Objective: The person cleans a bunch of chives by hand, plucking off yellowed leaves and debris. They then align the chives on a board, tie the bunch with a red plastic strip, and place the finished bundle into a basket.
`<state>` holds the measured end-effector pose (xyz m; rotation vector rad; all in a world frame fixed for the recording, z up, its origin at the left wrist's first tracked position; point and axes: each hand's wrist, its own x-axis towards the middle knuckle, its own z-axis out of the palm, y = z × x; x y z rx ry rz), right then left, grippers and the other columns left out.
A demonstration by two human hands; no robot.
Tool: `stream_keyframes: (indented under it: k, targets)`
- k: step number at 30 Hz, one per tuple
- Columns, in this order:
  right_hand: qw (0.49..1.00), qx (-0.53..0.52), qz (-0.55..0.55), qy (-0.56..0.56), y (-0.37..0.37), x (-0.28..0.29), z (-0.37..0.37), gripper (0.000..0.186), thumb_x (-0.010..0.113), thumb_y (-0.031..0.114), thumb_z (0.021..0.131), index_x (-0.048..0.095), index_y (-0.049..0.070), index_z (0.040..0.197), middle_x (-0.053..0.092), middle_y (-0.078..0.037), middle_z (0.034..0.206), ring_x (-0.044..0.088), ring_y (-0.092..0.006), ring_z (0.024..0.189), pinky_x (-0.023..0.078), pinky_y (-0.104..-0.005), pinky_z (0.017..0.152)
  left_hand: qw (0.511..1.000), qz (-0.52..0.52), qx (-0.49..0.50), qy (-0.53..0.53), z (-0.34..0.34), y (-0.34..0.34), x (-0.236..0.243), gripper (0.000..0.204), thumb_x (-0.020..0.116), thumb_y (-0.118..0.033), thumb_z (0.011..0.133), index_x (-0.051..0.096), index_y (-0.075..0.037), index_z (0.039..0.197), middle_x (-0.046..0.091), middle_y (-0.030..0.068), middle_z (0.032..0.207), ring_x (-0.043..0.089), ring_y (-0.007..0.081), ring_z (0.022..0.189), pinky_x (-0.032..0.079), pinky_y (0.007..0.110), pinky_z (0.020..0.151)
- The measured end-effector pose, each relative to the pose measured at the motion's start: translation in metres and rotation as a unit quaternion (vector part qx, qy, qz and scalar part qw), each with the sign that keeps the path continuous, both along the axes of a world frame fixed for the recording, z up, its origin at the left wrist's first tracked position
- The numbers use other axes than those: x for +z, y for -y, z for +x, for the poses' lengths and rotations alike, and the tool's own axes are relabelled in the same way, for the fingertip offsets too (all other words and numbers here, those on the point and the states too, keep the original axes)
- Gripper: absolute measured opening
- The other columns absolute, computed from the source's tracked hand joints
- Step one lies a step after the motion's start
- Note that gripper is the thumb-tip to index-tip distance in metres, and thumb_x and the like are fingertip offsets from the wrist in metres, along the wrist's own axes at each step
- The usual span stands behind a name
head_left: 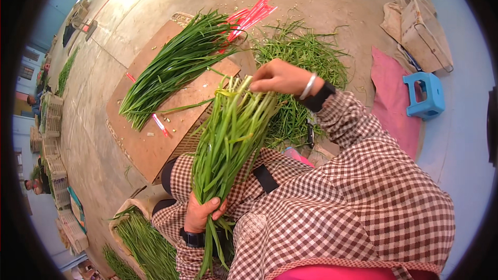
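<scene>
A long bundle of green leafy stems lies upright across my lap, pale cut ends toward the top. My left hand grips it low down, leaf tips hanging below. My right hand, with a white bangle and black band, has its fingers closed at the pale ends. A darker green bunch lies on the brown board ahead of me, beside red-and-white strips. A heap of loose green stems lies behind my right hand, with a dark-handled knife near its lower edge.
A blue plastic stool and pink sheet are at the right. A sack of greens is at lower left. Crates line the far left, where other people are. A pale bin stands upper right.
</scene>
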<state>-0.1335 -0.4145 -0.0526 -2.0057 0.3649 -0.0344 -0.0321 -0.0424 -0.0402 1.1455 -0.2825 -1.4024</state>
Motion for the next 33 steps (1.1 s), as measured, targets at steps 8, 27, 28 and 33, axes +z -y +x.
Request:
stream_keyframes:
  k: [8, 27, 28, 33]
  targets:
    - [0.976, -0.058, 0.19, 0.083, -0.017, -0.032, 0.003, 0.021, 0.066, 0.02, 0.085, 0.068, -0.001, 0.088, 0.064, -0.003, 0.069, 0.056, -0.0098, 0.063, 0.048, -0.0292, 0.062, 0.986, 0.075, -0.048, 0.142, 0.0, -0.007, 0.014, 0.023, 0.066, -0.012, 0.086, 0.056, 0.002, 0.101, 0.06, 0.0078, 0.069, 0.05, 0.0099, 0.049, 0.039, 0.023, 0.043]
    - [0.998, -0.032, 0.037, 0.034, -0.025, 0.022, -0.026, 0.027, 0.067, 0.024, 0.083, 0.065, -0.003, 0.082, 0.064, -0.009, 0.069, 0.057, -0.015, 0.056, 0.047, -0.0284, 0.053, 0.876, 0.05, -0.102, 0.469, -0.005, -0.001, 0.022, 0.035, 0.065, -0.004, 0.083, 0.057, 0.002, 0.117, 0.068, 0.0148, 0.092, 0.066, 0.0202, 0.079, 0.05, 0.031, 0.067]
    - [0.993, 0.035, -0.094, 0.055, -0.03, 0.014, -0.018, 0.031, 0.069, 0.028, 0.081, 0.066, -0.003, 0.08, 0.062, -0.01, 0.064, 0.056, -0.0194, 0.053, 0.046, -0.0332, 0.052, 0.875, 0.05, -0.102, 0.47, -0.006, 0.0, 0.023, 0.035, 0.065, -0.004, 0.083, 0.057, 0.002, 0.117, 0.068, 0.0148, 0.092, 0.066, 0.0202, 0.079, 0.05, 0.031, 0.067]
    - [0.988, -0.067, 0.101, 0.091, -0.04, -0.037, -0.016, 0.032, 0.072, 0.016, 0.079, 0.062, -0.005, 0.101, 0.062, -0.002, 0.075, 0.055, -0.0077, 0.062, 0.043, -0.0222, 0.055, 0.84, 0.068, -0.088, 0.531, -0.01, 0.006, 0.029, 0.033, 0.062, -0.001, 0.083, 0.057, 0.004, 0.115, 0.066, 0.0133, 0.087, 0.062, 0.0184, 0.07, 0.048, 0.031, 0.064]
